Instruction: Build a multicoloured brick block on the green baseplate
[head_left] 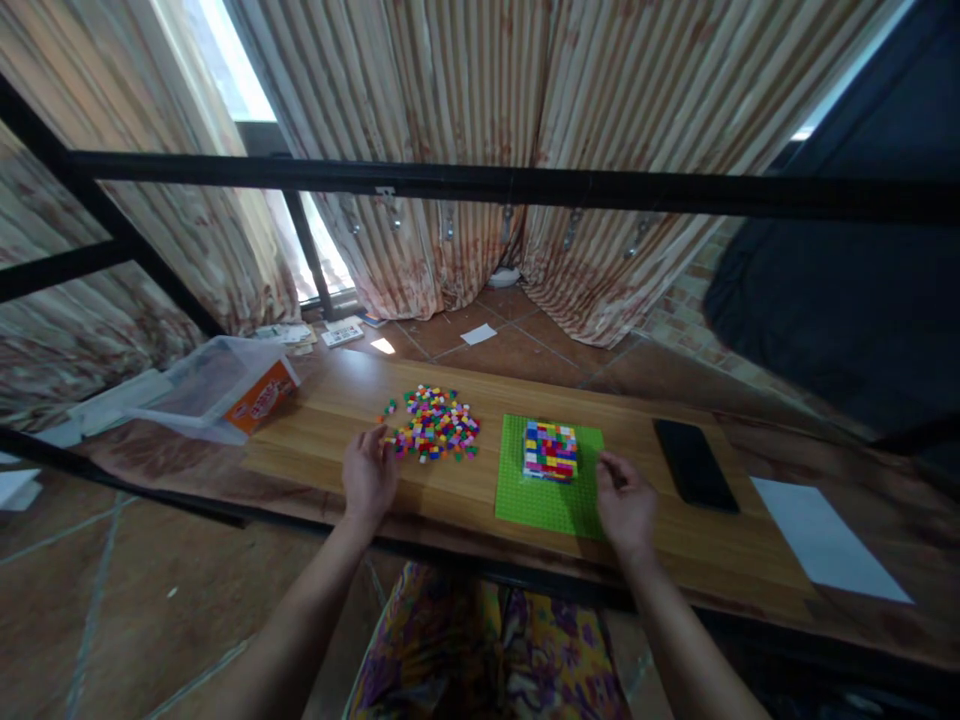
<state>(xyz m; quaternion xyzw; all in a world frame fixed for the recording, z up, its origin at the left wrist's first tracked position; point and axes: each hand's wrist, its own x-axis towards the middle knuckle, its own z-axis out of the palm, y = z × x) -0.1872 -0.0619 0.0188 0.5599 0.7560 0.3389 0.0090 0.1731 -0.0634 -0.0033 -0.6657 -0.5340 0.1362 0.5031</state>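
A heap of several small coloured bricks (437, 424) lies on the wooden table (480, 490). To its right a green baseplate (541, 495) carries a square block of stacked coloured bricks (550, 449). My left hand (369, 473) rests at the heap's left edge, fingers curled and pinched on a small brick there. My right hand (625, 503) lies on the baseplate's right side, just right of the block, fingers curled; whether they hold anything is hidden.
A black phone (694, 464) lies right of the baseplate, with a white sheet (821, 540) beyond it. A clear plastic box with an orange label (225, 387) sits at the far left. A black frame bar (480, 185) crosses overhead, curtains behind.
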